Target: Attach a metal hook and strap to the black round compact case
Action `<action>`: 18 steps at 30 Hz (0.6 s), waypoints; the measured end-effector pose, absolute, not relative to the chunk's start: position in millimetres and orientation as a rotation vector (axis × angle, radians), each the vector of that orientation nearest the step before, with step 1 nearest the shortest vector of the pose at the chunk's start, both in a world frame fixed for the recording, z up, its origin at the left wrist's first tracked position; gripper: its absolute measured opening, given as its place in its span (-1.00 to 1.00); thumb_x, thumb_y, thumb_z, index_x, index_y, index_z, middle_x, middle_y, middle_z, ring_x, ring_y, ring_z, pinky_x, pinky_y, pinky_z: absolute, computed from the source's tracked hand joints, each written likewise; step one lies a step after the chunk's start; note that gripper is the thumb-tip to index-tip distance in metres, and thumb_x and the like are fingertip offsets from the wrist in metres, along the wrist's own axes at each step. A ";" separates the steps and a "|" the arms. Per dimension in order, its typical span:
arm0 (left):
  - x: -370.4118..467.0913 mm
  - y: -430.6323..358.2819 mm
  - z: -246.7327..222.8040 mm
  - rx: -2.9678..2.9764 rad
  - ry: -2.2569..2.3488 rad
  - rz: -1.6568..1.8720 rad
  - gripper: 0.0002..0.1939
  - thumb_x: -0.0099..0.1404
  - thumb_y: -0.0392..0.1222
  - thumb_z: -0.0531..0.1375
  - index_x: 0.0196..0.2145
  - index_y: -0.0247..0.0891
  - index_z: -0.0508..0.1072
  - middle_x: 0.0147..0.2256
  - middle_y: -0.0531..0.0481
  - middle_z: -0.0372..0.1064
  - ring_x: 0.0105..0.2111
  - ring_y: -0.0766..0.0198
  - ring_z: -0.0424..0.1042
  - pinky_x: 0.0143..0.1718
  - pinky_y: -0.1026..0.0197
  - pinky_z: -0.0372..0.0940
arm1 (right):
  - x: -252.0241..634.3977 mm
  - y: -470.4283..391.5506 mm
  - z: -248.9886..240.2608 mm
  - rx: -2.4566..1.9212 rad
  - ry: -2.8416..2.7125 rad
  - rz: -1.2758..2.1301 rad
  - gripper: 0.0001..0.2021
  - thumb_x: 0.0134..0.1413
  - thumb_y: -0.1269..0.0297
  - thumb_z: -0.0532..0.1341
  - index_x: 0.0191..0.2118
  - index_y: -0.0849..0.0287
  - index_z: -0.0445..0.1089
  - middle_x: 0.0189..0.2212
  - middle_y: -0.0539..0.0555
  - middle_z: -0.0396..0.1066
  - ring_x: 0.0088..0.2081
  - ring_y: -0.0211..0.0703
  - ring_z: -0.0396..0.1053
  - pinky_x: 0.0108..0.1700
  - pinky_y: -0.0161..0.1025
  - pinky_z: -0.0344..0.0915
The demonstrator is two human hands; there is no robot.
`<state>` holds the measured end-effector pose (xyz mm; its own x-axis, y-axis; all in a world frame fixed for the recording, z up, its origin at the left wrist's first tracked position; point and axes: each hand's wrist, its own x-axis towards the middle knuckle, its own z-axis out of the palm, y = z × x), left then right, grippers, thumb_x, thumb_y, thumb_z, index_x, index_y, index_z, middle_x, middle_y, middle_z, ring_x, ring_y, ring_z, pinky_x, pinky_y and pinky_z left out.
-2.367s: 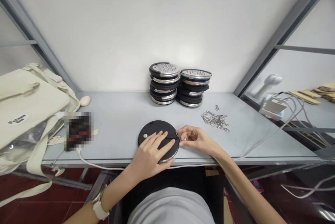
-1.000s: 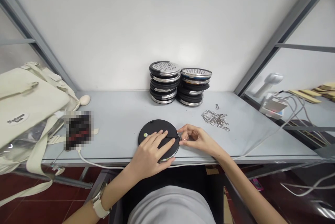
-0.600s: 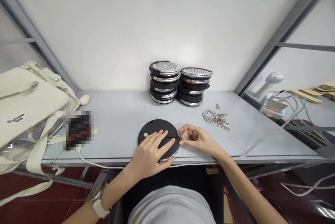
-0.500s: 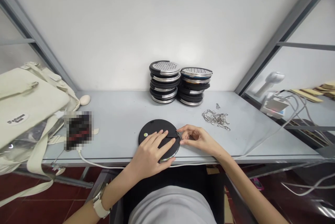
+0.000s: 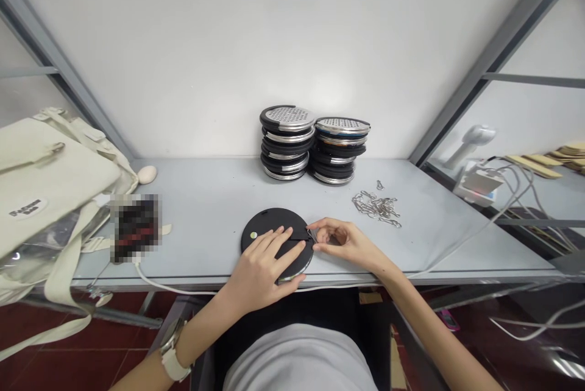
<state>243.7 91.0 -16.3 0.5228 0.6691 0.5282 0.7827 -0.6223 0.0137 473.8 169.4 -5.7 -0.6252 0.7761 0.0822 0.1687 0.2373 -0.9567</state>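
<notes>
A round black disc [image 5: 256,221] with a small pale-green dot lies near the front edge of the table. My left hand [image 5: 262,266] rests flat on it, fingers spread, thumb at the near rim. At the disc's right edge, by a slot, my right hand [image 5: 340,242] pinches a small metal wire clip [image 5: 312,235] between thumb and forefinger. The clip touches the disc's edge; whether it is hooked in, I cannot tell. Several similar wire clips [image 5: 375,207] lie in a loose heap to the right, with one clip [image 5: 380,184] apart.
Against the wall stand a left stack [image 5: 287,144] and a right stack [image 5: 340,150] of round black-and-silver discs with perforated tops. A cream bag [image 5: 55,178] and a blurred-out dark object [image 5: 136,226] are at the left. A white cable [image 5: 178,289] runs along the front edge.
Almost nothing differs. The clip at the disc's edge sits at a slightly different angle in my right fingertips; my left hand stays in place on the disc.
</notes>
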 end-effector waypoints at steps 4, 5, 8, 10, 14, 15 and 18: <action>243.7 90.8 -16.8 -2.536 -1.240 -0.721 -0.52 0.31 0.01 0.09 0.15 -0.15 0.30 0.15 -0.15 0.22 0.16 0.00 0.21 0.10 -0.05 0.21 | 473.9 168.8 -4.9 -0.846 -1.973 1.393 -0.61 0.02 0.15 0.30 -0.03 0.17 0.39 -0.40 0.00 0.33 -0.32 -0.24 0.29 -0.19 -0.28 0.26; 243.8 90.8 -16.8 -2.533 -1.240 -0.723 -0.52 0.31 0.01 0.09 0.15 -0.15 0.30 0.15 -0.15 0.23 0.15 0.00 0.21 0.10 -0.04 0.22 | 473.8 168.8 -4.7 -0.844 -1.976 1.392 -0.62 0.03 0.15 0.29 -0.03 0.17 0.38 -0.40 -0.01 0.33 -0.32 -0.24 0.28 -0.20 -0.29 0.26; 244.0 91.0 -16.4 -2.533 -1.234 -0.727 -0.52 0.31 0.01 0.09 0.14 -0.15 0.30 0.14 -0.16 0.23 0.15 -0.01 0.22 0.08 -0.05 0.23 | 473.6 169.1 -4.8 -0.832 -1.983 1.388 -0.63 0.05 0.18 0.28 -0.02 0.17 0.38 -0.41 -0.02 0.32 -0.33 -0.26 0.27 -0.20 -0.30 0.25; 244.1 91.1 -16.1 -2.535 -1.229 -0.730 -0.52 0.31 0.01 0.10 0.14 -0.16 0.31 0.14 -0.16 0.23 0.14 -0.01 0.22 0.08 -0.05 0.23 | 473.4 169.4 -5.4 -0.823 -1.989 1.377 -0.64 0.06 0.20 0.28 -0.01 0.17 0.37 -0.41 -0.03 0.31 -0.33 -0.26 0.27 -0.19 -0.30 0.24; 244.0 91.1 -16.0 -2.532 -1.227 -0.743 -0.52 0.30 0.01 0.11 0.14 -0.16 0.31 0.14 -0.15 0.24 0.14 0.00 0.23 0.09 -0.04 0.23 | 473.6 170.1 -6.7 -0.820 -1.997 1.376 -0.64 0.07 0.21 0.27 0.00 0.16 0.36 -0.40 -0.03 0.31 -0.32 -0.27 0.26 -0.19 -0.30 0.23; 244.0 91.1 -16.1 -2.530 -1.228 -0.745 -0.52 0.30 0.01 0.11 0.13 -0.16 0.32 0.14 -0.15 0.24 0.14 -0.01 0.23 0.09 -0.04 0.23 | 473.7 170.1 -6.8 -0.821 -1.994 1.384 -0.63 0.06 0.20 0.28 0.00 0.16 0.35 -0.40 -0.03 0.31 -0.32 -0.27 0.27 -0.19 -0.30 0.24; 244.0 91.1 -16.6 -2.527 -1.231 -0.748 -0.52 0.30 0.00 0.11 0.13 -0.16 0.32 0.14 -0.15 0.23 0.14 0.00 0.23 0.09 -0.04 0.23 | 473.7 170.1 -6.7 -0.827 -1.977 1.417 -0.62 0.03 0.19 0.30 -0.02 0.15 0.36 -0.38 -0.02 0.32 -0.31 -0.26 0.28 -0.18 -0.30 0.25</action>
